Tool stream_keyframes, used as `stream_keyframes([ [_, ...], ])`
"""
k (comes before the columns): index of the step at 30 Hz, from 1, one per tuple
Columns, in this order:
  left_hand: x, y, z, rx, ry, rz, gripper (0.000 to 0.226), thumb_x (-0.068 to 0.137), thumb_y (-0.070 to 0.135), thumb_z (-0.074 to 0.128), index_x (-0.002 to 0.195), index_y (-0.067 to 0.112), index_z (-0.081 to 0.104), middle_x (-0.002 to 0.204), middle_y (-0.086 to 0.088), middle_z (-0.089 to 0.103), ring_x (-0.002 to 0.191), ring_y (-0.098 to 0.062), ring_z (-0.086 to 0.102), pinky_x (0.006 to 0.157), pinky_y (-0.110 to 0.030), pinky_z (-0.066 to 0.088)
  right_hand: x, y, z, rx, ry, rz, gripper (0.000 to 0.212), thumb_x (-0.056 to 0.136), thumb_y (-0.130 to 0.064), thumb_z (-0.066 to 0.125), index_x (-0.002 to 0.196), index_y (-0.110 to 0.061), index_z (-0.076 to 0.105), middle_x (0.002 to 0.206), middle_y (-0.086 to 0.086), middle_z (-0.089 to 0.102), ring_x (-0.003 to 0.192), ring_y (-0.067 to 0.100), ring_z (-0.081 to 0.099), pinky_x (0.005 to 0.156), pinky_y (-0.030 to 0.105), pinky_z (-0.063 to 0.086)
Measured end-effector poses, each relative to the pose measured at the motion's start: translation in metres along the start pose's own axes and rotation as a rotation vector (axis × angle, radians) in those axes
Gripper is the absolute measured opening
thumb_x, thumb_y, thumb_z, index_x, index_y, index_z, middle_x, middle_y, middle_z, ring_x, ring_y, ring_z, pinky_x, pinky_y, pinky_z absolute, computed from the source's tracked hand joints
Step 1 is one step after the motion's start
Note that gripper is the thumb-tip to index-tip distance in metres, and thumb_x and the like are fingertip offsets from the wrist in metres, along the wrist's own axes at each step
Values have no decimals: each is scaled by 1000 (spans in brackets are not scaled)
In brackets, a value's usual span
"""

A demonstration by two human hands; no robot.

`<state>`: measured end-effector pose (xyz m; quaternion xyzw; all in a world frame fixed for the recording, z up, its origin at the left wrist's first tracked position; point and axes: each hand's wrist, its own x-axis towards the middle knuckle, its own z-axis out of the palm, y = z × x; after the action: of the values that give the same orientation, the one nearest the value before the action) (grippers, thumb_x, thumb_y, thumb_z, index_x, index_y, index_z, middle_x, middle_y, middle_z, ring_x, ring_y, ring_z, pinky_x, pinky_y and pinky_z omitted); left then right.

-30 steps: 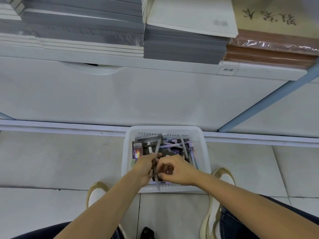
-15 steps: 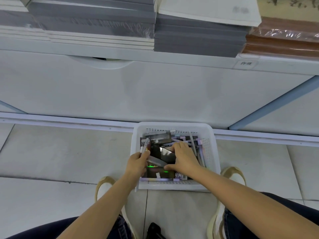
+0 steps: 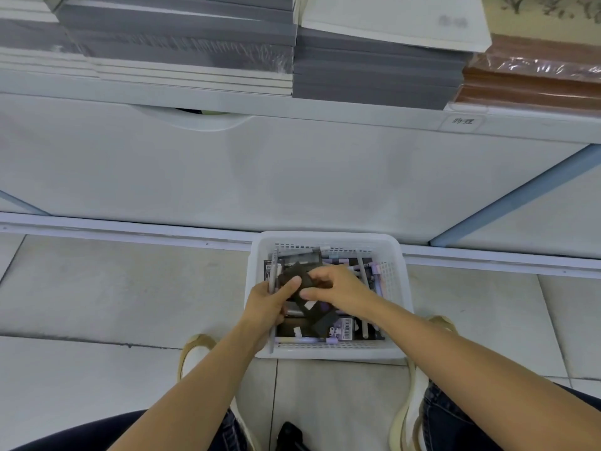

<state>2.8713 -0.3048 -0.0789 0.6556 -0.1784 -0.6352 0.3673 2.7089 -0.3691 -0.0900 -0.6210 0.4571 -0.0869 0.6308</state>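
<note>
A white plastic basket [image 3: 401, 281] stands on the tiled floor in front of me. It holds several grey and lilac pens [image 3: 374, 271] and dark flat packets [image 3: 328, 323]. My left hand [image 3: 268, 307] grips a grey pen [image 3: 274, 271] at the basket's left wall, with its thumb stretched onto a dark packet [image 3: 300, 276]. My right hand [image 3: 338, 289] reaches in from the right and holds that same dark packet between thumb and curled fingers. Both hands hide the middle of the basket.
A white cabinet front [image 3: 292, 177] rises just behind the basket. Stacks of grey, white and brown wrapped books [image 3: 374, 70] lie on the shelf above it. My knees and pale shoes [image 3: 195, 356] flank the basket on the floor tiles.
The right hand has come back toward the left hand and taken hold of a dark packet. The left hand still holds the grey pen, now lower at the basket's left side.
</note>
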Motion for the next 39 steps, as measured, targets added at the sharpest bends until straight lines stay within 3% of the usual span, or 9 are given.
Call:
stream_keyframes([
  [4,0,5,-7,-103,145,101,14,89,22,67,88,8,64,61,0,69,51,-10,64,46,-19,50,3,-1,12,112,17,22,32,85,-33,72,112,-26,57,101,-2,71,91,7,69,78,22,56],
  [11,10,-10,-43,69,321,147,18,88,22,68,74,13,62,54,4,61,46,-7,53,41,-15,41,9,27,38,-530,-114,-19,64,85,-70,43,132,-27,52,118,-5,53,99,6,50,77,20,41],
  [15,11,-11,-51,46,352,152,16,87,28,70,78,14,66,61,2,70,56,-12,67,48,-21,51,11,29,40,-570,-127,-32,51,98,-55,33,128,-19,55,117,-2,43,104,12,48,88,30,44],
  [19,9,-6,-56,-30,312,118,21,90,26,66,81,8,65,61,-1,71,54,-12,67,48,-24,54,3,35,31,-707,-141,-41,45,90,-32,63,132,-21,51,125,-3,49,106,13,53,92,26,46],
  [23,2,-5,-52,-28,261,81,27,93,27,62,98,1,65,93,-24,72,88,-39,70,76,-50,59,-3,29,17,-608,15,-20,20,93,-26,61,111,-19,65,111,-1,64,92,7,57,91,33,51],
  [28,-12,20,-37,-97,245,93,30,80,31,77,93,6,67,87,-16,74,77,-27,72,57,-31,57,-9,-17,-16,-134,96,12,26,90,-21,65,114,-30,60,107,-9,67,100,6,62,93,30,48],
  [31,-27,52,-20,-159,179,133,30,71,23,83,90,4,69,76,-10,74,63,-19,70,50,-25,55,-14,-60,-25,56,98,-40,24,89,-15,67,107,-29,59,108,2,71,95,17,68,83,32,54],
  [35,-53,103,-2,-180,93,275,29,72,18,83,95,4,72,82,-11,76,65,-22,72,54,-30,57,-26,-118,-29,131,24,-181,26,86,-4,69,107,-15,56,89,2,72,79,18,68,74,33,56],
  [39,-87,147,8,-102,141,462,25,72,16,84,92,12,71,77,-5,75,63,-17,71,52,-30,57,-51,-180,-45,125,4,-317,47,83,-1,71,119,-21,47,109,12,63,86,22,70,66,34,59],
])
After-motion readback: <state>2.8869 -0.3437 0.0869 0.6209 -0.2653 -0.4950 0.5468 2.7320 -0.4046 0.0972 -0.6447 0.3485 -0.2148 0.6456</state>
